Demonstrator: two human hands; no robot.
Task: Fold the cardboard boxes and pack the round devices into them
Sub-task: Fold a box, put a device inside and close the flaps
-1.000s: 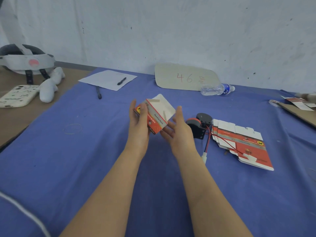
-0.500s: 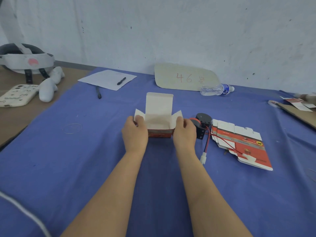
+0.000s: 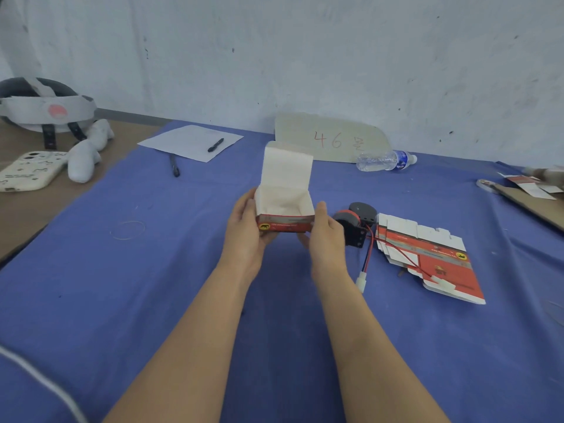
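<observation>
The person holds a small red-and-white cardboard box (image 3: 285, 209) up over the middle of the blue tablecloth (image 3: 122, 285), its lid flap standing upright on the far side and its white inside open to view. The left hand (image 3: 247, 230) grasps the box's left side, fingers curled beneath it; the right hand (image 3: 325, 236) grips the right side, thumb against the wall. Just right of that hand, two black round devices (image 3: 355, 221) lie on the cloth, and their red and black wires (image 3: 396, 251) trail across a stack of flat unfolded boxes (image 3: 442, 257) further right. At the far edge lie a water bottle (image 3: 384, 160) and a card marked 46 (image 3: 329, 138).
</observation>
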